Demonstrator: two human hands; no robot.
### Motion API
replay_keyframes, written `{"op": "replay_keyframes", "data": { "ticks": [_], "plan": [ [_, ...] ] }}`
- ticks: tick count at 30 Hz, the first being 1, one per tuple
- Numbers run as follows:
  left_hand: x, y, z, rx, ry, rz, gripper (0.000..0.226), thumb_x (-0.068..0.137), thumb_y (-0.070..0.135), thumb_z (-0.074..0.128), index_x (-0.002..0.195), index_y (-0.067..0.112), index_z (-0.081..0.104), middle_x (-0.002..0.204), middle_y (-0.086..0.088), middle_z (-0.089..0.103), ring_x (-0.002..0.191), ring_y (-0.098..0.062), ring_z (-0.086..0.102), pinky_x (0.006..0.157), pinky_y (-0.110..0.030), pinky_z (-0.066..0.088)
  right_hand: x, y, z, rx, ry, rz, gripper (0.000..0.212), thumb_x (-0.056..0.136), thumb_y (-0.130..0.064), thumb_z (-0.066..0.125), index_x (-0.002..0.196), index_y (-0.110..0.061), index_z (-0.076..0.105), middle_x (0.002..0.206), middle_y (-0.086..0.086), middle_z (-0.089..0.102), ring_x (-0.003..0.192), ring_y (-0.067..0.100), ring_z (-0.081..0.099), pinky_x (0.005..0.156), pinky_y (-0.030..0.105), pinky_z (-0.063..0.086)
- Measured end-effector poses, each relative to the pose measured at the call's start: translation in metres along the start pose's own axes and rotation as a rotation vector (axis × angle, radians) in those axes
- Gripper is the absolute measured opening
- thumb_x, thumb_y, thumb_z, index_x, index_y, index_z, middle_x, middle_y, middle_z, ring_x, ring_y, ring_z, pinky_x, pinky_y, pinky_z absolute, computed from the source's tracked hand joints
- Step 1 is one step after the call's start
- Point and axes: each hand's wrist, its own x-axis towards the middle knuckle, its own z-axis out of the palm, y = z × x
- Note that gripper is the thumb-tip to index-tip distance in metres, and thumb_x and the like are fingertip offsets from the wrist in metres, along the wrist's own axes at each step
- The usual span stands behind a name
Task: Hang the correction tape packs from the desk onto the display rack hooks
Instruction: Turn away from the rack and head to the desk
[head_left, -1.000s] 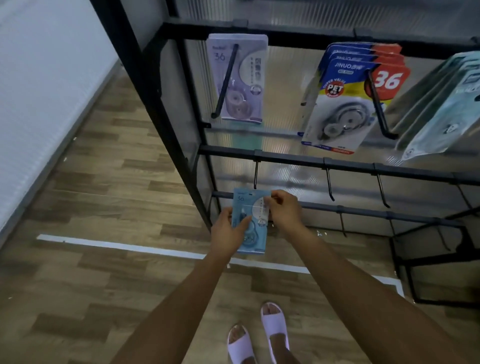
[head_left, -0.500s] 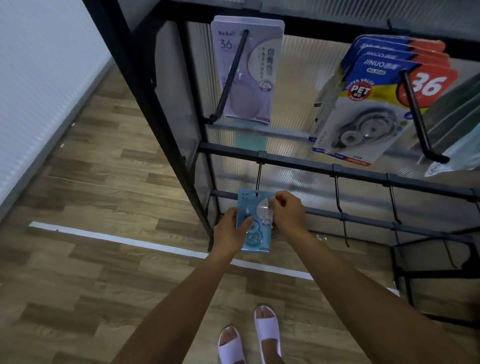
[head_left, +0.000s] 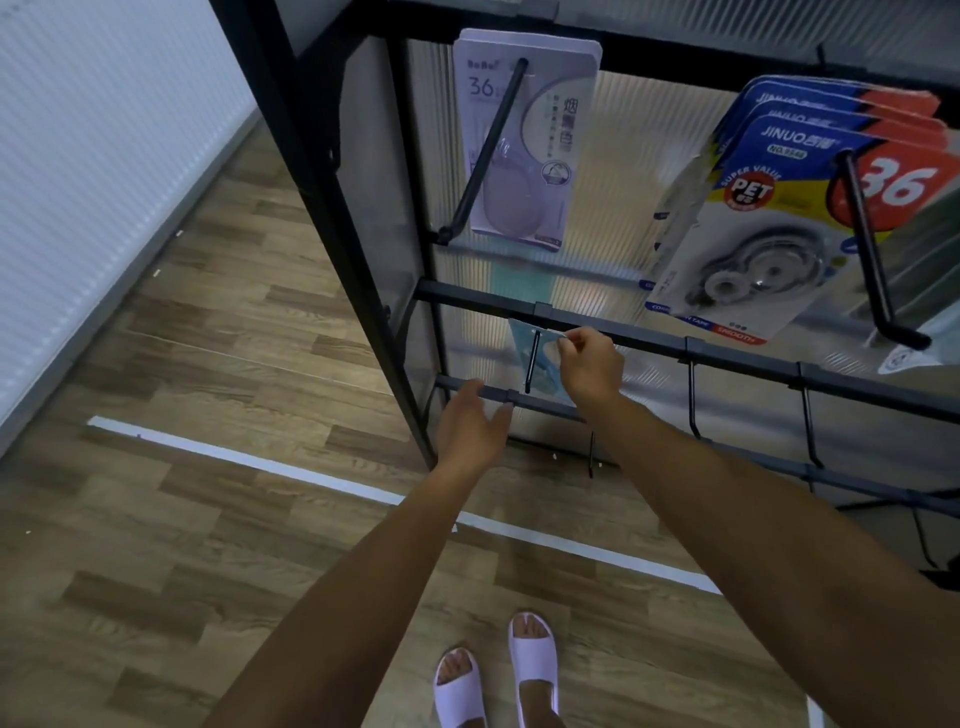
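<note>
A light blue correction tape pack hangs on the leftmost hook of the rack's middle bar, the hook's rod running down its front. My right hand pinches the pack's upper right corner and hides its right side. My left hand is open below and to the left, off the pack, fingers spread near the lower bar.
On the top bar hang a lilac pack and several blue-and-red packs on long hooks. Bare hooks follow along the middle bar to the right. The rack's black corner post stands left. Wood floor below.
The blue pack went up from in front of the lower bar onto the middle bar's hook. My left hand let go of it and dropped away; the camera moved closer.
</note>
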Motion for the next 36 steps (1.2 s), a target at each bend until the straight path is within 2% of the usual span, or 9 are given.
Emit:
{"op": "replay_keyframes", "data": {
  "ticks": [6,12,15,18,21,24,28,33,36],
  "plan": [
    [-0.005,0.013,0.001,0.032,0.020,0.094,0.053,0.094,0.029,0.058,0.142,0.016,0.039,0.136,-0.008,0.053,0.123,-0.022,0.051,0.093,-0.028,0.039,-0.015,0.001,-0.002,-0.023,-0.015,-0.055,0.031,0.097,-0.022,0.049,0.120,-0.003,0.054,0.120,0.015,0.056,0.107,0.025,0.053,0.081,0.027,0.036],
    [-0.023,0.022,-0.017,0.153,0.094,0.195,0.047,0.095,0.020,0.055,0.139,0.014,0.043,0.134,-0.009,0.053,0.123,-0.022,0.050,0.096,-0.031,0.041,-0.069,-0.008,-0.005,-0.031,-0.032,-0.259,0.031,0.094,-0.015,0.053,0.124,-0.007,0.051,0.124,0.011,0.050,0.110,0.022,0.051,0.087,0.030,0.044],
    [-0.037,0.024,-0.038,0.177,0.112,0.218,0.042,0.097,0.018,0.049,0.138,0.011,0.045,0.132,-0.010,0.055,0.119,-0.022,0.053,0.096,-0.031,0.042,-0.095,-0.025,-0.002,-0.054,-0.155,-0.372,0.028,0.094,-0.014,0.052,0.122,-0.010,0.055,0.122,0.010,0.054,0.108,0.019,0.053,0.087,0.026,0.043],
    [-0.058,0.020,-0.069,0.164,0.145,0.242,0.031,0.098,0.018,0.049,0.128,0.009,0.054,0.120,-0.011,0.062,0.107,-0.021,0.060,0.091,-0.028,0.045,-0.124,-0.052,0.001,-0.114,-0.268,-0.518,0.024,0.094,-0.011,0.051,0.116,-0.009,0.060,0.114,0.011,0.061,0.104,0.022,0.056,0.090,0.032,0.046],
    [-0.084,0.006,-0.109,0.181,0.221,0.245,0.026,0.096,0.014,0.050,0.121,0.009,0.057,0.113,-0.012,0.064,0.102,-0.023,0.061,0.090,-0.035,0.048,-0.158,-0.079,0.012,-0.090,-0.323,-0.652,0.020,0.094,-0.010,0.049,0.109,-0.010,0.062,0.109,0.009,0.063,0.103,0.023,0.056,0.092,0.035,0.045],
    [-0.115,-0.019,-0.153,0.184,0.294,0.148,0.035,0.096,0.014,0.045,0.130,0.010,0.052,0.122,-0.011,0.060,0.110,-0.027,0.057,0.093,-0.040,0.045,-0.199,-0.107,0.033,-0.132,-0.388,-0.739,0.029,0.093,-0.008,0.047,0.119,-0.014,0.059,0.117,0.005,0.062,0.110,0.020,0.054,0.093,0.031,0.043],
    [-0.172,-0.074,-0.213,0.174,0.428,-0.002,0.040,0.094,0.013,0.045,0.134,0.015,0.049,0.128,-0.008,0.058,0.116,-0.025,0.053,0.094,-0.040,0.045,-0.272,-0.144,0.073,-0.183,-0.520,-0.882,0.034,0.093,-0.009,0.046,0.124,-0.014,0.057,0.122,0.006,0.060,0.113,0.022,0.053,0.082,0.024,0.039],
    [-0.265,-0.175,-0.295,0.182,0.548,-0.218,0.045,0.096,0.017,0.044,0.140,0.018,0.042,0.136,-0.008,0.051,0.122,-0.028,0.048,0.095,-0.035,0.042,-0.404,-0.186,0.137,-0.151,-0.701,-1.037,0.032,0.087,-0.004,0.052,0.118,-0.006,0.062,0.118,0.013,0.063,0.112,0.031,0.054,0.093,0.033,0.040],
    [-0.331,-0.236,-0.344,0.217,0.626,-0.337,0.039,0.099,0.023,0.043,0.136,0.014,0.044,0.132,-0.012,0.053,0.119,-0.031,0.050,0.092,-0.036,0.042,-0.493,-0.202,0.178,-0.202,-0.785,-1.138,0.032,0.087,-0.007,0.053,0.118,-0.008,0.061,0.118,0.014,0.062,0.111,0.031,0.055,0.092,0.032,0.038]
  ]
}}
